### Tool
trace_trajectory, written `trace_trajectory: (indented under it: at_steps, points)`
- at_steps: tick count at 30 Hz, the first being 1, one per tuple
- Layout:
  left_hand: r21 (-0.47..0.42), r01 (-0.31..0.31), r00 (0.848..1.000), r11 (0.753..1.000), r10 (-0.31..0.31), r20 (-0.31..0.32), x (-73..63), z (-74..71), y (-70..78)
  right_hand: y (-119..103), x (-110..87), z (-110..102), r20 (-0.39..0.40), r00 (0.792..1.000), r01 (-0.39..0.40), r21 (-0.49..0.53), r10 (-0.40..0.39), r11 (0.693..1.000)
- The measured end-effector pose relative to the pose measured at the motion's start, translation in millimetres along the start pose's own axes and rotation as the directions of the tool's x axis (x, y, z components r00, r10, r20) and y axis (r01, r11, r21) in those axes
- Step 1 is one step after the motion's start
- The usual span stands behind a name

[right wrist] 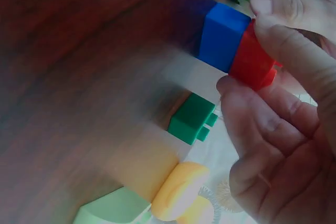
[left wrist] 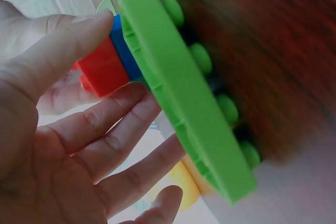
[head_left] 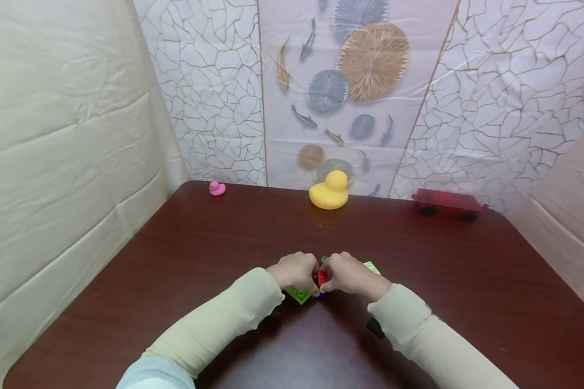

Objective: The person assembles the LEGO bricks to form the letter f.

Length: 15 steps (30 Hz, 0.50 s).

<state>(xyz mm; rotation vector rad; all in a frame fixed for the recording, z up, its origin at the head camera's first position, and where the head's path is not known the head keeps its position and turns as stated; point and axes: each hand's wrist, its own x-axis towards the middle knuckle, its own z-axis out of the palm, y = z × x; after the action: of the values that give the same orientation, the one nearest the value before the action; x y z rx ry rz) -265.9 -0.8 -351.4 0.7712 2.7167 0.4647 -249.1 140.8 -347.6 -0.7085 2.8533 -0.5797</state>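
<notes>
Both hands meet over the table around a small stack, a red toy brick [head_left: 323, 277] on a blue toy brick [right wrist: 223, 38]. My right hand [head_left: 349, 274] pinches the red brick between thumb and index finger; its studs face the palm. From the other side my left hand [head_left: 297, 272] has its thumb and index fingertip at the seam of the two bricks, the other fingers spread. A long bright green brick [left wrist: 184, 93] lies studs up just by the left hand. Beyond the hands sits a dark green brick [right wrist: 191, 119], and a pale green brick [head_left: 371, 267] is behind the right hand.
At the back of the brown table [head_left: 214, 243] stand a small pink duck [head_left: 217, 188], a larger yellow duck [head_left: 329, 192] and a red wheeled wagon [head_left: 448, 201]. Patterned cloth hangs behind, with plain cloth [head_left: 78, 162] along the left side.
</notes>
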Motion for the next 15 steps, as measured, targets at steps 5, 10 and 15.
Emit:
trace_trajectory:
  at_steps: [5, 10, 15]
  points:
    - [0.023, 0.016, 1.0, 1.0, -0.015, -0.011, 2.3, -5.0, 3.1, 0.8, -10.6, -3.4, -0.009, 0.999, -0.038, -0.004, 0.038, 0.999]
    - [0.028, 0.011, 1.0, 1.0, -0.011, -0.007, 5.4, -5.7, 8.9, 2.6, -23.4, -11.8, -0.061, 0.996, -0.071, -0.008, 0.07, 0.997]
    - [0.047, 0.009, 1.0, 0.999, -0.009, -0.007, 6.5, -5.0, 12.4, 8.4, -30.7, -12.2, -0.047, 0.997, -0.068, -0.022, 0.067, 0.997]
